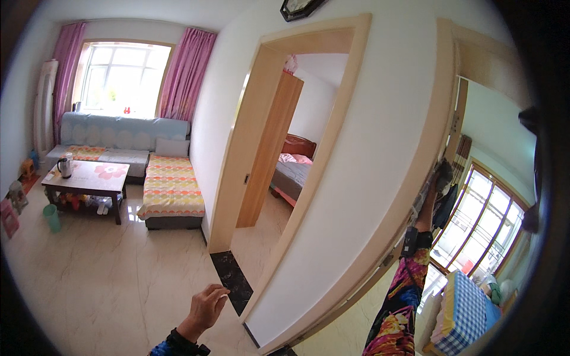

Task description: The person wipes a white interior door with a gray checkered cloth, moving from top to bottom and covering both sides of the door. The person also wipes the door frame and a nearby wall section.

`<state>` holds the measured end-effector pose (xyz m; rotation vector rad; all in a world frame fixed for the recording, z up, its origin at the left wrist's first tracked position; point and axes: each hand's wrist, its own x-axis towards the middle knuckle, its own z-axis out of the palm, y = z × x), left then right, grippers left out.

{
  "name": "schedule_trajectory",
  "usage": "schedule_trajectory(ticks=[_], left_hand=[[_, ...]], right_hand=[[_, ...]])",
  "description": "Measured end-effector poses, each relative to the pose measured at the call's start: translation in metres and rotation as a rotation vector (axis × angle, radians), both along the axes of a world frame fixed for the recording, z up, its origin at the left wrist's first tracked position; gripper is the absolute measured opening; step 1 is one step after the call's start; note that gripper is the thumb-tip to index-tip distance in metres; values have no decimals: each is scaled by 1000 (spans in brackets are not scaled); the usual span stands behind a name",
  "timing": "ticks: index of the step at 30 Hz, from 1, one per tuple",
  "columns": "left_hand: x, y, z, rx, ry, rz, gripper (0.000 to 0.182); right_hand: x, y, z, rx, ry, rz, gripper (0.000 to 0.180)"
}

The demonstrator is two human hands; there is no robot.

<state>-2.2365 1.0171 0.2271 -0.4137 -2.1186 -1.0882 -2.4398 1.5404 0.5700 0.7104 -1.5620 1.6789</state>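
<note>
My left hand (pixel 205 307) hangs over the tiled floor in front of the doorway, fingers loosely bent and thumb a little apart. Nothing shows in it. My right arm, in a floral sleeve (pixel 398 307) with a dark band (pixel 414 241) at the wrist, reaches up along the right door frame (pixel 418 147). At its end my right hand (pixel 430 198) is on a grey cloth (pixel 444 175) at the edge of the door (pixel 458 111). The fingers are largely hidden by the cloth and the steep angle.
Left: a coffee table (pixel 84 187) with a kettle (pixel 64 168), a green bin (pixel 52 218) and an L-shaped sofa (pixel 173 187). A doorway with a black threshold (pixel 231 280) leads to a bed (pixel 291 175). Through the right doorway stands a bed with checked cloth (pixel 467 307).
</note>
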Motion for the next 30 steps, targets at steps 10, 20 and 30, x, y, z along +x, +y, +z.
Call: schedule_trajectory(ticks=[10, 20, 30], left_hand=[[10, -58, 10, -18, -28, 2, 11], [14, -84, 35, -43, -61, -46, 8], [5, -108, 37, -81, -46, -93, 9]], right_hand=[[-34, 116, -161, -282, -162, -209, 67], [-3, 99, -301, -574, -409, -98, 71], [19, 53, -394, -688, -508, -8, 70]])
